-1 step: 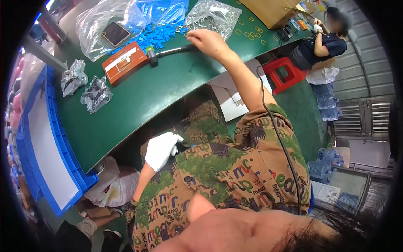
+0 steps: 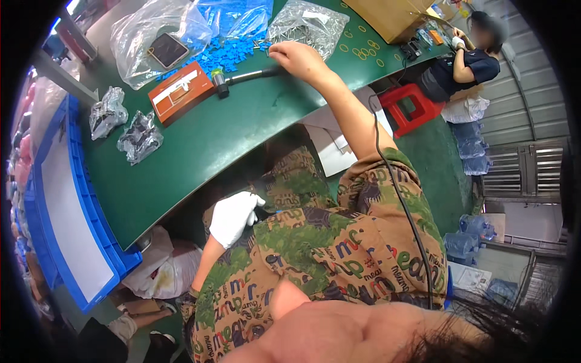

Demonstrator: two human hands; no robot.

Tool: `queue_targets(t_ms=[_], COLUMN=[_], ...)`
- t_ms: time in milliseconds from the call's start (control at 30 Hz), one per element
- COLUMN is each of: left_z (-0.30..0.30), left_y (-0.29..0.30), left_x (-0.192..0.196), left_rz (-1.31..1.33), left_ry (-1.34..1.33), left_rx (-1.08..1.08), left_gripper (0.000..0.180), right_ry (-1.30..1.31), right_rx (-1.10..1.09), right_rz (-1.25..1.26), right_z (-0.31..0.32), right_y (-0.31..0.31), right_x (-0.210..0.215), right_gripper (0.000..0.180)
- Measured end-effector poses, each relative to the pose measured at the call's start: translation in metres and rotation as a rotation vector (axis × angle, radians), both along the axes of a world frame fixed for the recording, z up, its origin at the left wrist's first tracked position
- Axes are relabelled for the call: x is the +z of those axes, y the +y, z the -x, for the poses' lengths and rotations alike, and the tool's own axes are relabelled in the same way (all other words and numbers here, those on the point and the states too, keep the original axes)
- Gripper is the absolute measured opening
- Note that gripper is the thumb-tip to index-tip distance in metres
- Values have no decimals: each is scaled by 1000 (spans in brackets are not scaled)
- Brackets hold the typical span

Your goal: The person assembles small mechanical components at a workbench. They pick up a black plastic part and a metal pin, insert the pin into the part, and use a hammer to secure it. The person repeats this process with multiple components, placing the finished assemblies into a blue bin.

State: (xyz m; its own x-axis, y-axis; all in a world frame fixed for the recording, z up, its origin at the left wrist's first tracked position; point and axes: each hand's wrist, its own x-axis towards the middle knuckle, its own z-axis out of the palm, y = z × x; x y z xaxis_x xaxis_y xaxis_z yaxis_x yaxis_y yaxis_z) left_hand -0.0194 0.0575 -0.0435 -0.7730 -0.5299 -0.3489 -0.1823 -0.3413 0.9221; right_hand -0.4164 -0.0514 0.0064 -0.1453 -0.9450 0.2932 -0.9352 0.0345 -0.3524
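Note:
My right hand, bare, rests at the far side of the green table with its fingers bent together. Beside and partly under it lies the dark handle end of a mallet; whether the fingers grip anything is hidden. Loose small blue plastic pieces lie just left of the fingertips. My left hand, in a white glove, lies low on my lap with its fingers curled. What they may hold does not show. The mallet's head touches or nearly touches a brown box with a white shape on it.
A phone lies on clear plastic at the back. Two small bagged parts sit left, near a blue tray. A clear bag of metal pins, rubber bands and a carton lie right. Beyond the red stool, a co-worker handles something.

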Motion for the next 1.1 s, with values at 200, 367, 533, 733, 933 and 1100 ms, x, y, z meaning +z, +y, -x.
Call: queue_targets(t_ms=[200,367,533,733,933,1100], left_z=[-5,-3,-3,-2,1,-3], left_y=[1,0,0,-1,-1,1], left_x=[2,8,3,1,12,6], left_rz=[50,59,49,29,64,40], left_ry=[-19,-27,-22,22,-50,-35], left_rx=[14,10,10,46,-7,26], left_gripper=[28,28,27,26,29,28], right_ry=[66,219,280,280,279,263], right_rx=[-16,-43,56,202,205,135], right_rz=[5,-101,-84,-368,-336,-190], right_z=[-13,-29,-17,8,7,2], right_y=[-39,-46,-53,-65,-67,-56], right_x=[-2,8,-6,4,-3,3], right_gripper=[27,27,28,29,29,28])
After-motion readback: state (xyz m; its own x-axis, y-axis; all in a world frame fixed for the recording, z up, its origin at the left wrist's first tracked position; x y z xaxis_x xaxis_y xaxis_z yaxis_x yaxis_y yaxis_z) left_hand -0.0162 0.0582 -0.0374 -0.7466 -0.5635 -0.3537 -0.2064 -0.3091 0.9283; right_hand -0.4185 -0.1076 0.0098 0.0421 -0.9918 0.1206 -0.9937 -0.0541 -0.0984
